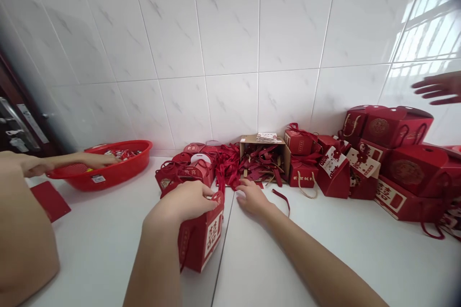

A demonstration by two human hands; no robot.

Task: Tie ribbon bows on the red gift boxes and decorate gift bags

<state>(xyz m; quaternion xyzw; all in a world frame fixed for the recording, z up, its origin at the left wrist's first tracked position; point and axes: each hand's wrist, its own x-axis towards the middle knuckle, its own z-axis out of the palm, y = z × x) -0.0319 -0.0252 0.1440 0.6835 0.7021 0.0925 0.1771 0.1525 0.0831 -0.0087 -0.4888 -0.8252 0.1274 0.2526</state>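
"White tiled wall (230, 33) is at the far side, and before it stretches a white table (108, 244). What does the person's left hand (190, 199) do?"

"It is closed over the top of a red box (202, 244), which is at the near middle of the table. On the side of this box I see a cream label (213, 235) with a red character. Whether the box stands on the table or is a little lifted, I cannot tell."

"And the right hand (252, 196)?"

"It is apart from the left one, farther and to the right. Its fingers are bent at the near edge of a heap of red ribbons (226, 163). If they pinch something, I cannot tell."

"What is around the hands?"

"Just to the right of the heap, an open carton (287, 153) lies on its side, full of dark red straps (262, 158), and a pile of cards (267, 137) is on top of it. One loose strap (283, 196) lies before it. Left of the heap are more red boxes (180, 168)."

"And at the two ends?"

"On the far left, another person's arm (81, 157) reaches into a red basin (139, 168), with a flat red piece (52, 201) lying nearer. On the right stand stacked gift boxes (406, 172), and another hand (441, 87) is above them, its fingers stretched."
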